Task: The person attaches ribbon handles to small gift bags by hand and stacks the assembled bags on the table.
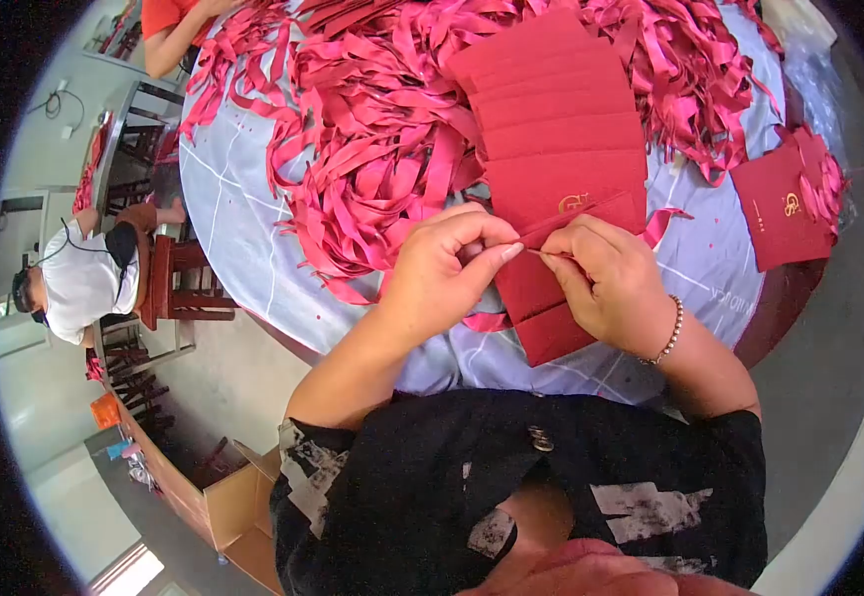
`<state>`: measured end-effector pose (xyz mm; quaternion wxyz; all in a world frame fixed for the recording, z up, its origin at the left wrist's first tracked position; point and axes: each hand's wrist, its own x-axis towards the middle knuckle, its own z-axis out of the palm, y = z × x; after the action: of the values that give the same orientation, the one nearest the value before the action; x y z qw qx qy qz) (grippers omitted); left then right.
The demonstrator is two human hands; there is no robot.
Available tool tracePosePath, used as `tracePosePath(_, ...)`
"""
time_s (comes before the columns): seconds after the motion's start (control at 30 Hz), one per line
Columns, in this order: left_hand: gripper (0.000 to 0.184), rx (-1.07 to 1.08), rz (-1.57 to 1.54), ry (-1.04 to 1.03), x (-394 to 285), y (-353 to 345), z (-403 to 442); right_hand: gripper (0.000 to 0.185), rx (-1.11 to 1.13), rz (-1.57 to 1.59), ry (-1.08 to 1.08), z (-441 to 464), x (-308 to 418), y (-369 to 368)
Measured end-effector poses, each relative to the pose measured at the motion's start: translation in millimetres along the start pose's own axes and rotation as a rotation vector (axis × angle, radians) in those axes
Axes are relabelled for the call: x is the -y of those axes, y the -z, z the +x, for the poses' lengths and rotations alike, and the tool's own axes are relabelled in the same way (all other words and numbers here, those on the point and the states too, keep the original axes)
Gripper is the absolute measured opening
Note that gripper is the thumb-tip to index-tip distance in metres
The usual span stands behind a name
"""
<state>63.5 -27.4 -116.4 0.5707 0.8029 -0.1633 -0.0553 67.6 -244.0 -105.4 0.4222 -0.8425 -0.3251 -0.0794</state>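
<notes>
A flat red paper bag [551, 290] with a gold logo lies in front of me, on the near end of a fanned row of similar red bags [556, 109]. My left hand [452, 263] is closed in a pinch at the bag's upper edge, thumb against index finger. Close beside it, my right hand [606, 278] also pinches that edge, its other fingers curled over the paper. Only a small gap separates the fingertips; any thin piece between them is too small to make out. A pink ribbon [489, 322] lies partly beneath the bag.
Heaps of pink ribbons [372, 159] cover much of the round table, whose cloth [228, 199] is pale grey. More red bags [782, 214] with ribbons lie at the right edge. A cardboard box [238, 502] stands lower left. Another person [89, 273] sits at left; an arm [169, 45] shows at the top.
</notes>
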Motion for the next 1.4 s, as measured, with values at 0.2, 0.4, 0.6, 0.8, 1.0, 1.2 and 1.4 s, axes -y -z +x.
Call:
tracePosePath(0.2, 0.006, -0.024, -0.021, 0.07, -1.9, -1.9, 0.6, 0.009, 0.049, 0.014, -0.02, -3.6, 2.2, -1.5)
tracePosePath(0.4, 0.005, -0.02, -0.075, 0.1, -5.8, -1.7, 0.6, 0.009, -0.001, 0.047, -0.071, -4.4, -1.3, -4.7)
tracePosePath(0.6, 0.005, -0.066, 0.031, -0.067, -9.0, -5.7, 0.2, 0.009, -0.027, 0.016, -0.091, -5.7, 2.2, -4.7)
tracePosePath(0.8, 0.005, -0.095, -0.013, -0.015, -4.9, -7.9, -2.9, 0.01, -0.108, -0.085, 0.017, -6.5, 1.6, -6.9)
tracePosePath(1.0, 0.004, -0.129, 0.007, -0.07, -9.1, -13.4, -3.2, 0.011, -0.087, -0.086, 0.014, -7.4, 2.0, -3.7)
tracePosePath(1.2, 0.009, -0.115, 0.289, -0.361, -14.9, -11.9, 0.0, 0.012, -0.087, -0.097, -0.026, -10.5, 11.2, -4.0)
tracePosePath(1.4, 0.012, -0.129, 0.302, -0.377, -13.9, -15.1, -3.2, 0.013, -0.16, -0.245, 0.096, -13.1, 10.5, -10.9)
